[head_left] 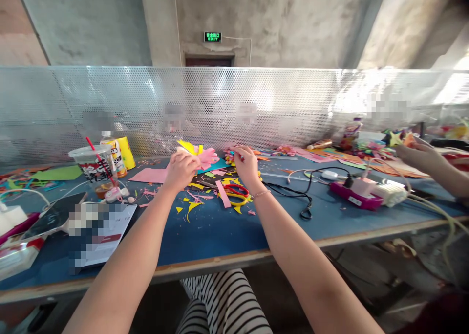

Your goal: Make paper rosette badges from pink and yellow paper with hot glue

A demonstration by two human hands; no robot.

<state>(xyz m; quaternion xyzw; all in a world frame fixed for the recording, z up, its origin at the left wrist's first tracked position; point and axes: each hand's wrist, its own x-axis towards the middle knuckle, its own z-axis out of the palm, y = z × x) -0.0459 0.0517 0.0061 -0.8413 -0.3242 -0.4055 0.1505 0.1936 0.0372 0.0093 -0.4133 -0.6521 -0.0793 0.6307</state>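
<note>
My left hand [180,170] is closed around a pink and yellow paper flower [200,154], held just above the blue table [205,231]. My right hand [246,165] reaches toward the far side and pinches a small multicoloured paper piece [230,156] between its fingertips. Just below my right wrist lie red and yellow scissors [236,193] among pink and yellow paper scraps [200,197]. A teal paper sheet [216,165] lies between the two hands.
At the left stand a plastic cup with a red straw [94,167], a yellow bottle [117,154], a phone [54,215] and a printed sheet [100,233]. A pink power strip [357,197] with cables sits to the right. Another person's hand [415,154] works there. A perforated metal screen [234,106] backs the table.
</note>
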